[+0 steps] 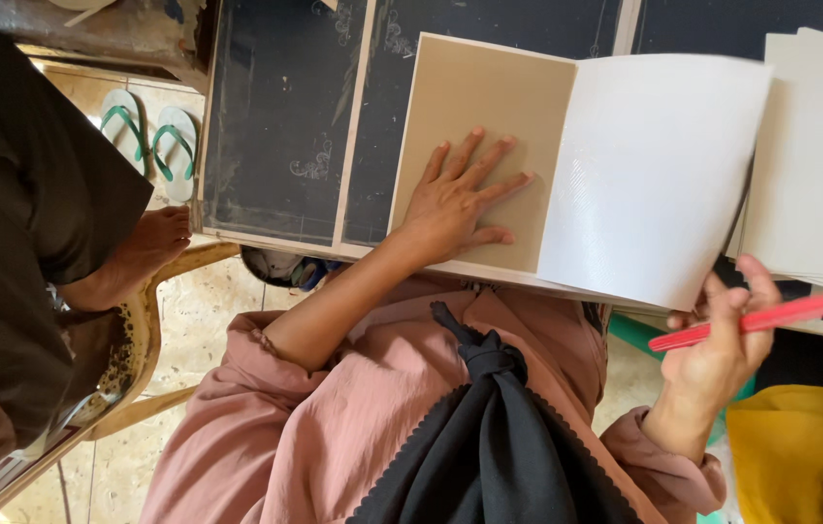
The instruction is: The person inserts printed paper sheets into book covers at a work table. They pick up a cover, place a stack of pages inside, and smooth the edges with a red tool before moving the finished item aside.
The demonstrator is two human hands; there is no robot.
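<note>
My left hand point(460, 199) lies flat with fingers spread on a tan cardboard sheet point(489, 97) that rests on a dark table point(275, 116). A white sheet point(654, 165), joined to the tan sheet along its right side, curls upward. My right hand point(722, 349) pinches the white sheet's lower corner and also holds a thin red stick point(770, 315) that points to the right. My pink sleeves and a black cloth point(489, 427) fill the bottom of the view.
A stack of white sheets point(819, 146) lies at the table's right. A person in dark clothes point(14, 194) sits at left with a bare foot point(140, 252) on a wooden chair. Green sandals point(149, 131) lie on the tiled floor. Yellow cloth point(799, 446) is at bottom right.
</note>
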